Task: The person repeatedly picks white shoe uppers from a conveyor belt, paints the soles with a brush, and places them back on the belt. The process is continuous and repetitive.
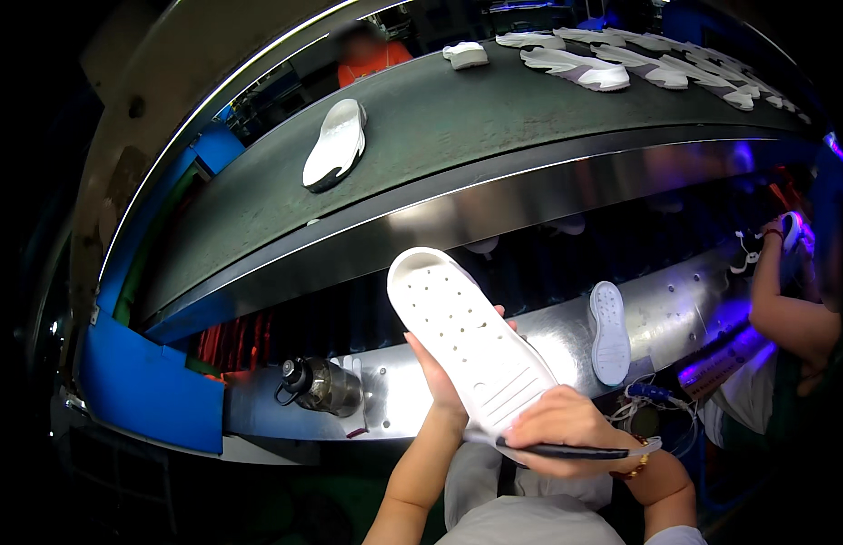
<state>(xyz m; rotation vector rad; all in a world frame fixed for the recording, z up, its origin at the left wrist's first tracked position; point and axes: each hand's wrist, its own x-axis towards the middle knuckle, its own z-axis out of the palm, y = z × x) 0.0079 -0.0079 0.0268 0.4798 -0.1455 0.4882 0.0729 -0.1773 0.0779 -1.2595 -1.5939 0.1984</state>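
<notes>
A white shoe sole (467, 331) with rows of small holes and a few grooves is held up in front of me, tilted. My left hand (439, 386) grips its left edge, with fingertips showing past the far edge. At the near end of the sole is my right hand (562, 431), its fingers closed round a slim black-handled tool (580, 450). A pale, translucent end of that tool points right; its kind I cannot make out. Lower down, another white sole (609, 331) lies on the metal ledge to the right.
Across the back runs a dark green conveyor belt (421, 132), carrying a white sole (338, 141) and several more at the far right. A dark bottle (321, 386) lies on the metal ledge (403, 381). Cables (653, 400) hang near a co-worker's arm (784, 300) at right.
</notes>
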